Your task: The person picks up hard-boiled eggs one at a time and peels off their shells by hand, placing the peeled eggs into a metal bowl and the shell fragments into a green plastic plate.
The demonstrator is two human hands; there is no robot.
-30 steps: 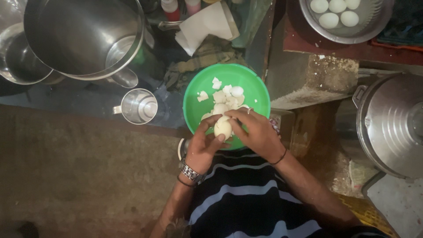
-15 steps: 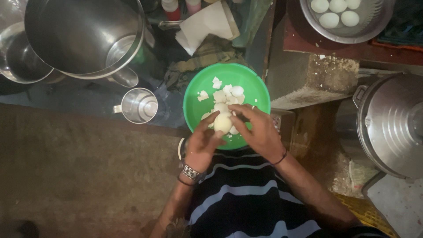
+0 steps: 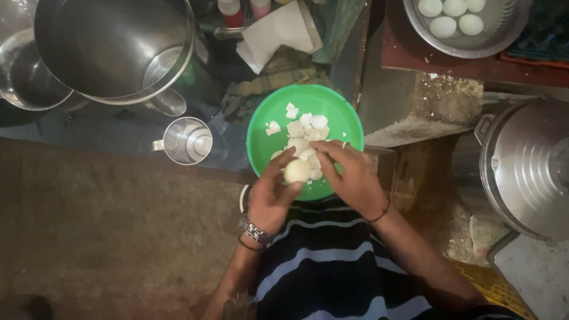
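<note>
The left hand [image 3: 269, 198] cradles the pale round boiled egg [image 3: 296, 170] in curled fingers over the near edge of the green round plastic bowl [image 3: 344, 118]. The right hand [image 3: 349, 172] has shifted leftward since earlier, fingertips now pinching shell at the egg's right side; peeling continues, white shell fragments [image 3: 305, 124] lying in the bowl.

My left hand [image 3: 269, 198] and right hand [image 3: 352, 175] meet over the near rim of the round green plastic bowl [image 3: 341, 115], with the pale boiled egg [image 3: 296, 170] between their fingers. White shell pieces [image 3: 305, 127] lie in the bowl beyond the egg. Left of the bowl stands a small steel mug [image 3: 186, 140]; behind the mug sits a large steel pot [image 3: 112, 47]. Far right stands a steel lidded vessel [image 3: 527, 169]. Behind it, on a ledge, a steel basin [image 3: 510, 26] holds whole eggs [image 3: 453, 15].
</note>
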